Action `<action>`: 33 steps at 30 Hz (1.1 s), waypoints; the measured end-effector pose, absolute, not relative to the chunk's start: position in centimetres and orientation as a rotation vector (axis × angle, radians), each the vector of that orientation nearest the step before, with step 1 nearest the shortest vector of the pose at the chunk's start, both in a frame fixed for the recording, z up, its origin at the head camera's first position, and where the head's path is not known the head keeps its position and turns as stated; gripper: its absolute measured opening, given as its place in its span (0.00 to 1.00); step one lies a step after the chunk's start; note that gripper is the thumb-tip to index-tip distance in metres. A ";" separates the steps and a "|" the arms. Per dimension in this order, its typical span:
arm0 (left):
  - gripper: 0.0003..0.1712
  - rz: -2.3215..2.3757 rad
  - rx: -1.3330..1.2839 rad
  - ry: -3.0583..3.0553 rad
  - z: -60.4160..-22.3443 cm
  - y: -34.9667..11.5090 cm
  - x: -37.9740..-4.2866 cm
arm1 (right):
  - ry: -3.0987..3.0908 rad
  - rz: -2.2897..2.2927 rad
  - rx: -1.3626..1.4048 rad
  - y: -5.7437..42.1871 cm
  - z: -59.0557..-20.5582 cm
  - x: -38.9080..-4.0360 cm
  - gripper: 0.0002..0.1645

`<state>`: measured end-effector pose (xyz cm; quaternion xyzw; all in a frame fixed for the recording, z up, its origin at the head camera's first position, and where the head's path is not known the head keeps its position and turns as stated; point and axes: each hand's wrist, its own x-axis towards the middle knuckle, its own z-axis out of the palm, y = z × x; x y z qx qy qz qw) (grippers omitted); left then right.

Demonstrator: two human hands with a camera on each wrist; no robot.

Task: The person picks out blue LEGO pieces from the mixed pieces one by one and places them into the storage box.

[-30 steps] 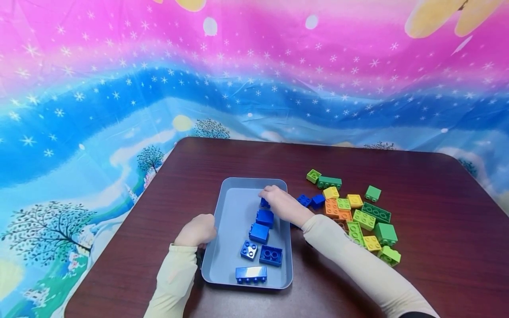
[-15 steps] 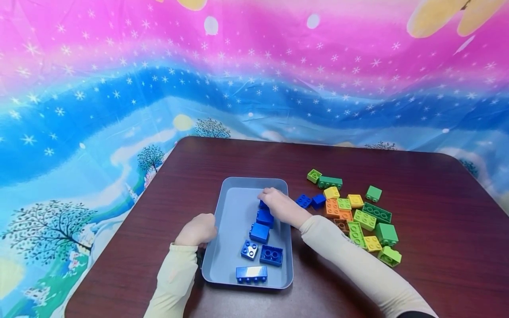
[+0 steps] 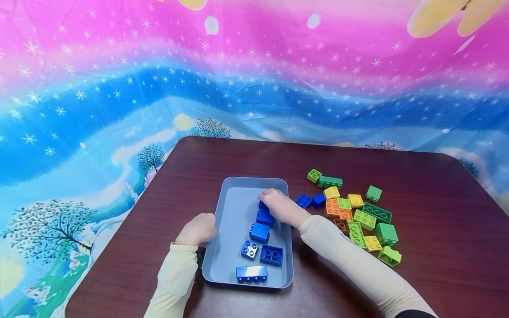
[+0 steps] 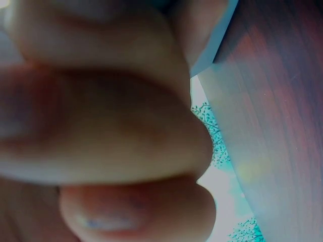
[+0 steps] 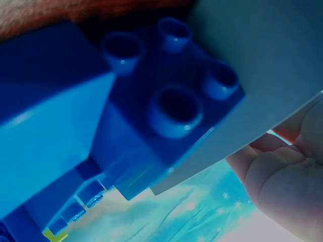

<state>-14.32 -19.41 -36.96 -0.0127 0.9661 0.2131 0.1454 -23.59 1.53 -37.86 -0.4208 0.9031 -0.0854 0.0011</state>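
Observation:
In the head view a grey-blue tray (image 3: 228,207) stands on the table with several blue toy bricks inside. My left hand (image 3: 197,229) grips the tray's left rim. In the left wrist view its curled fingers (image 4: 116,131) fill most of the frame, with the tray's edge behind them. My right hand (image 3: 280,205) reaches over the right rim and pinches a blue brick (image 3: 263,205), mostly covered by the fingers, near the far end. Below it lie a blue brick (image 3: 264,217), another blue brick (image 3: 260,232) and a four-stud blue brick (image 3: 249,249).
Right of the tray lie a blue brick (image 3: 304,201) and another blue brick (image 3: 318,201). Beyond them spread green, yellow and orange bricks, such as a dark green one (image 3: 376,212). The right wrist view shows a studded blue brick (image 5: 166,146) close beside the tray wall (image 5: 262,65).
My right hand has shifted slightly toward me and left with the blue brick, which now stands closer to the brick below it. The left hand has stayed on the rim.

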 end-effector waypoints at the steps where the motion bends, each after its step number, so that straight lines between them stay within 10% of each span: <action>1: 0.14 0.613 -0.036 2.781 -37.0 -19.4 -14.3 | 2.832 -0.272 -1.314 1.6 -37.9 -23.6 0.18; 33: 0.15 0.568 -0.027 2.791 -37.1 -19.4 -14.5 | 2.896 -0.570 -1.281 3.6 -37.6 -22.7 0.17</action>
